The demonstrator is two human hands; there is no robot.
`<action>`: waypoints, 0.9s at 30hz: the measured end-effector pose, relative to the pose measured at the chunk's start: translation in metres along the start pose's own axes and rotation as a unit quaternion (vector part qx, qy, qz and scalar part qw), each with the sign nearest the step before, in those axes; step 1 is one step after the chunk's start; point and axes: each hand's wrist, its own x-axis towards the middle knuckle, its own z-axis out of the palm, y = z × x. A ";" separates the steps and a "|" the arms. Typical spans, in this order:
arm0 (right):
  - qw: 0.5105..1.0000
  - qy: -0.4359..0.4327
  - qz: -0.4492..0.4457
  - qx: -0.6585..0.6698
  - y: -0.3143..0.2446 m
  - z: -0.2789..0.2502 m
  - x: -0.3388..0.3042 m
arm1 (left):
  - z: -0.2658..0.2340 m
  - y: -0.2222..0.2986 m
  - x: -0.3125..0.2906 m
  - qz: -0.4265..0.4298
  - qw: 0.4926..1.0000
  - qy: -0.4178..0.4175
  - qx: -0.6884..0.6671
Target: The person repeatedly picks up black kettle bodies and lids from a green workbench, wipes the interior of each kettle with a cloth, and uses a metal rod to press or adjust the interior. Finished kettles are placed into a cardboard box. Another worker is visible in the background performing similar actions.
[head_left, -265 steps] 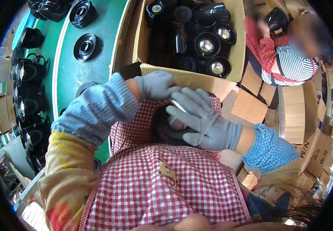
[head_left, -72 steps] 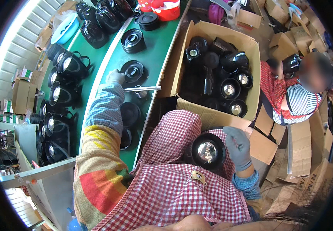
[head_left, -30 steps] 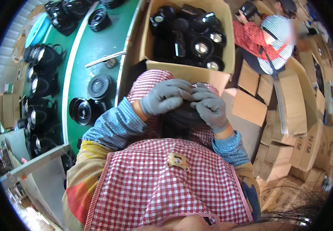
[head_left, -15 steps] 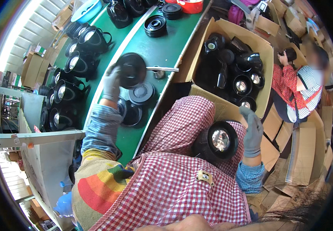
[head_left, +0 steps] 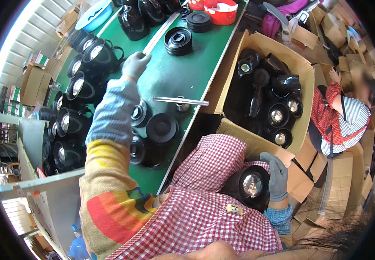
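My left hand, in a grey glove, is stretched over the green table. Its fingers are bunched together, and I see nothing in them. Closer to me lie round black lids and a ringed black part, beside a metal rod. A black pot with a shiny metal inside rests on my lap, its mouth facing up. My right hand, gloved too, is beside the pot's right rim with fingers extended and holds nothing. Whether it touches the rim I cannot tell.
Several black jugs line the table's left side. Farther back stand ringed black parts, stacked lids, a red bowl and a blue basin. On the right is a cardboard box of black pots; a person sits beyond.
The round black part in my left hand has been let go beside the rod. That hand has moved toward the far side of the table. My right hand stays by the pot; the view has shifted.
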 end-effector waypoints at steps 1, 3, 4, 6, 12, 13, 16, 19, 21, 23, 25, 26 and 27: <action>1.000 -0.002 0.005 -0.009 -0.003 0.001 0.002 | 0.015 0.009 0.023 -0.027 0.999 -0.041 -0.004; 0.999 0.007 0.013 -0.031 -0.008 0.001 0.003 | 0.059 0.032 0.058 -0.080 0.995 -0.020 0.065; 0.999 0.014 0.024 -0.023 -0.004 0.000 0.003 | 0.070 0.044 0.069 -0.123 0.990 -0.032 0.065; 0.999 0.026 0.028 -0.018 -0.001 -0.001 0.003 | 0.101 0.044 0.093 -0.207 0.976 -0.038 0.059; 0.998 0.032 0.024 -0.041 -0.003 -0.002 0.010 | 0.136 0.006 0.121 -0.207 0.978 0.009 -0.019; 0.998 0.040 0.038 -0.020 -0.006 0.000 0.008 | 0.125 0.031 0.117 -0.170 0.985 0.006 -0.003; 1.000 0.005 0.013 -0.016 -0.006 -0.002 0.015 | 0.091 0.008 0.130 -0.080 0.993 0.026 0.084; 1.000 -0.014 -0.007 -0.013 -0.018 -0.003 0.018 | 0.071 -0.007 0.123 0.025 0.986 0.166 -0.004; 0.997 0.035 -0.038 0.049 0.005 -0.007 0.015 | 0.050 0.051 0.084 0.078 0.971 0.152 -0.167; 0.993 0.067 -0.095 -0.010 -0.014 -0.015 0.017 | 0.032 0.107 0.019 0.202 0.928 0.052 -0.309; 0.984 0.067 -0.160 0.044 -0.025 -0.015 0.022 | 0.024 0.149 -0.053 0.292 0.886 -0.063 -0.355; 0.981 0.067 -0.170 0.059 -0.034 -0.009 0.019 | 0.023 0.179 -0.097 0.372 0.874 -0.030 -0.311; 0.978 0.065 -0.182 0.076 -0.043 -0.001 0.017 | 0.019 0.211 -0.142 0.449 0.855 0.006 -0.260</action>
